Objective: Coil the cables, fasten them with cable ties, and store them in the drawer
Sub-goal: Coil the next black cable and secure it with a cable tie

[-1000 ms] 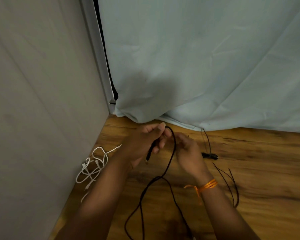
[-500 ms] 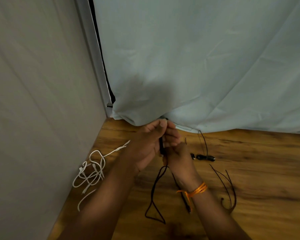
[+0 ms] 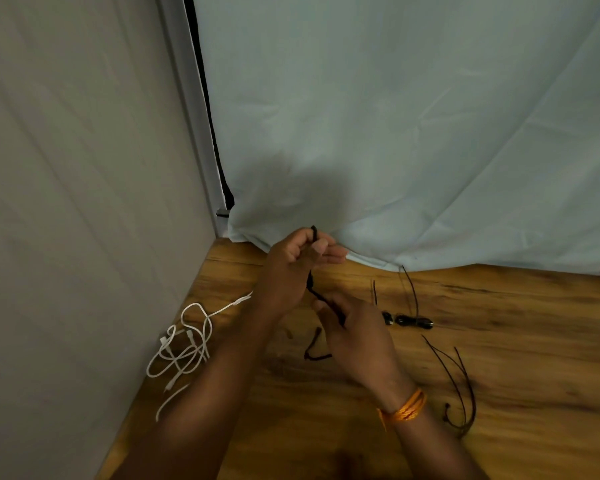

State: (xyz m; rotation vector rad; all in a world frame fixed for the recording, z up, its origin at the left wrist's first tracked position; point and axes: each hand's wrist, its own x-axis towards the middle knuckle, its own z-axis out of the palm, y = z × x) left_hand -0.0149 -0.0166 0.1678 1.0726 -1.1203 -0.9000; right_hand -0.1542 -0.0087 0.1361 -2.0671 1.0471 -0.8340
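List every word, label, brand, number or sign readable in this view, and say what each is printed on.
None: no text can be read anywhere.
The black cable held in the left hand and right hand shows no marking.
The black plugs on the wooden table are too small and dark to show any print.
The white cable and the pale cloth are plain.

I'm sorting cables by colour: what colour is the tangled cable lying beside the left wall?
The tangled cable is white; the head view shows it best.

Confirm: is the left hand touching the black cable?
Touching. The head view shows the left hand gripping the black cable, whose end pokes out on top.
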